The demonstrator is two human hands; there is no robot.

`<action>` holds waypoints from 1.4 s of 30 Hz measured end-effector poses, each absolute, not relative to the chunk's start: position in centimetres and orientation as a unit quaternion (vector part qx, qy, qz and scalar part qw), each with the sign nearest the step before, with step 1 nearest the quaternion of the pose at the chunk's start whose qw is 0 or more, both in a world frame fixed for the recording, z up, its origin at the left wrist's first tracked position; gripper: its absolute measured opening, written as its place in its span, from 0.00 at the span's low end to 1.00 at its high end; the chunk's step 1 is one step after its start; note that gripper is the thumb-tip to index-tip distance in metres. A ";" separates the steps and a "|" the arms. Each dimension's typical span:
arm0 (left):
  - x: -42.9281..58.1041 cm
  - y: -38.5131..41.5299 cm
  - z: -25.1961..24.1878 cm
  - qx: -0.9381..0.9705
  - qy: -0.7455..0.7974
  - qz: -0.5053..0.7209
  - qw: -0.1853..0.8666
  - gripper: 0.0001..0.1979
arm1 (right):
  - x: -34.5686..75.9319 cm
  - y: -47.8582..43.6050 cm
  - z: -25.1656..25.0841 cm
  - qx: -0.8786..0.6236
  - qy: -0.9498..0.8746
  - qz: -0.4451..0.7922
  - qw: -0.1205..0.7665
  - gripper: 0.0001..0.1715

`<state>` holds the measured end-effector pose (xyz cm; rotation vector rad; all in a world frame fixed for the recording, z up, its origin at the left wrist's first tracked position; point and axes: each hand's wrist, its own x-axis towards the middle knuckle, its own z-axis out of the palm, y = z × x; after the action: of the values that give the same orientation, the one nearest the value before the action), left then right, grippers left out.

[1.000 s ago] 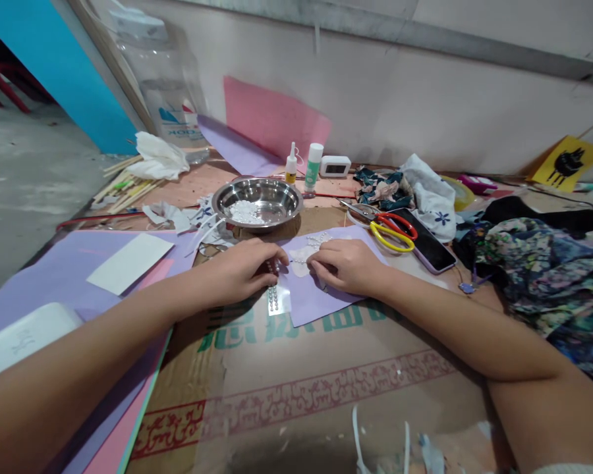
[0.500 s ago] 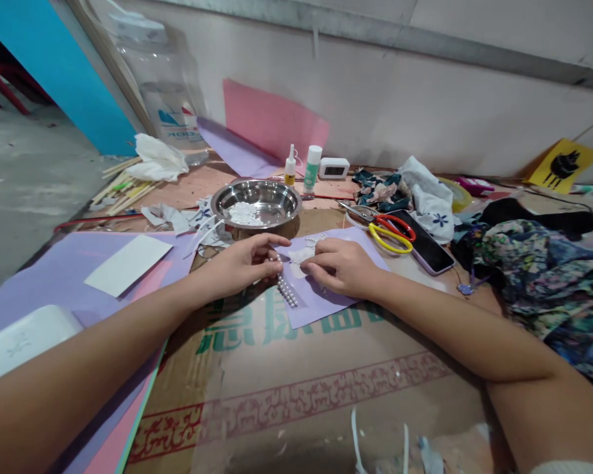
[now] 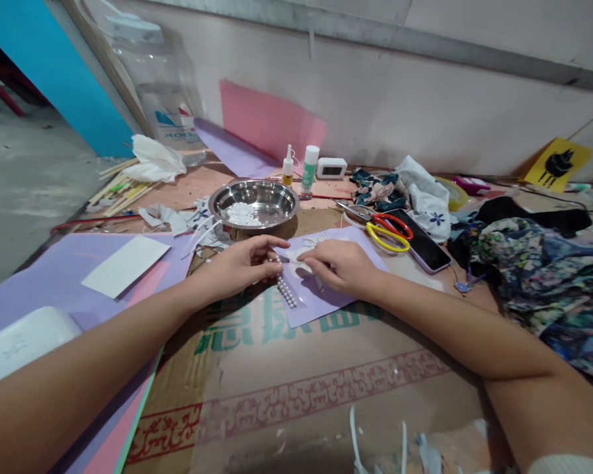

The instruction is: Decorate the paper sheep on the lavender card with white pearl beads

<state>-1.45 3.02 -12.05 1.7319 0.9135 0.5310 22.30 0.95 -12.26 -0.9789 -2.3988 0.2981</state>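
My left hand [image 3: 242, 265] pinches a short strip of pearl beads [image 3: 286, 292] between thumb and fingers, its end hanging over the left edge of a purple sheet of paper [image 3: 321, 308]. Across from it, my right hand [image 3: 343, 266] rests on the sheet with its fingers curled together; what they hold, if anything, is hidden. A small whitish piece [image 3: 296, 258] lies on the sheet between the hands. More pearl beads [image 3: 313, 240] lie just beyond the right fingers.
Behind the hands stand a steel bowl [image 3: 277, 217] with white bits, a glue bottle [image 3: 287, 170] and a glue stick [image 3: 309, 170]. Scissors [image 3: 388, 236] and a phone [image 3: 427, 253] lie to the right, near patterned cloth [image 3: 548, 283]. Purple paper [image 3: 54, 263] and a white card [image 3: 126, 265] lie left.
My right fingers have shifted slightly on the purple sheet. My left hand keeps hold of the pearl strip, and the whole view has moved a little.
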 end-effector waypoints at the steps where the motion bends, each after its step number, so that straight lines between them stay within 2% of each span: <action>1: -1.4 3.0 -12.0 0.726 0.386 0.222 0.524 0.20 | 22.3 0.9 -12.0 -0.388 -0.863 0.141 0.290 0.21; 3: -1.4 3.0 -12.0 0.725 0.389 0.224 0.522 0.20 | 22.1 0.8 -11.4 -0.432 -0.816 0.220 0.314 0.18; 6: -1.3 2.8 -12.0 0.715 0.383 0.242 0.532 0.20 | 21.6 0.5 -11.2 -0.447 -0.773 0.345 0.289 0.15; 11: -0.7 1.7 -12.0 0.719 0.367 0.280 0.520 0.20 | 20.5 -0.4 -11.7 -0.431 -0.771 0.380 0.275 0.08; 13: -0.5 1.2 -12.0 0.739 0.374 0.303 0.471 0.20 | 20.4 -0.6 -12.0 -0.425 -0.751 0.417 0.285 0.07; 17: -1.0 0.6 -12.1 0.791 0.419 0.332 0.298 0.17 | 20.3 -0.5 -12.3 -0.416 -0.706 0.491 0.296 0.06; 23: -1.6 0.6 -12.1 0.858 0.366 0.326 0.152 0.06 | 20.3 -0.4 -12.3 -0.409 -0.694 0.500 0.318 0.05; 34: -1.3 1.0 -12.4 0.887 0.310 0.327 0.099 0.14 | 20.3 -0.4 -12.5 -0.435 -0.685 0.504 0.296 0.08; 42: -1.7 1.7 -12.7 0.895 0.303 0.322 0.062 0.13 | 20.1 -0.4 -12.3 -0.454 -0.670 0.527 0.262 0.08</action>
<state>-1.68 1.71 -12.68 2.7047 0.9155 0.9739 20.13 -0.40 -12.35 -1.2278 -1.8120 1.4249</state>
